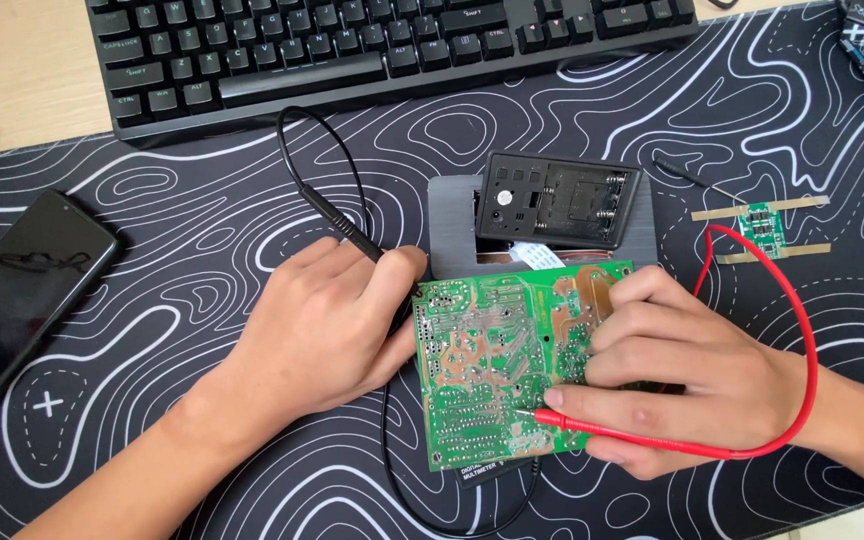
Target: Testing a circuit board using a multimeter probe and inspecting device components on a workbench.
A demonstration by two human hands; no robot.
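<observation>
Two circuit boards; two probes; one keyboard; one phone; two hands.

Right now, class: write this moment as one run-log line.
left hand: holds black probe | right hand: holds red probe, tip on green circuit board | nearby: phone, keyboard

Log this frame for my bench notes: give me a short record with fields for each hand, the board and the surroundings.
left hand: holds black probe at the board's left edge
right hand: holds red probe, tip on the board
circuit board: green, solder side up, on the patterned desk mat
behind board: open black meter case
left: dark phone
top: black keyboard
right: small green module
</observation>
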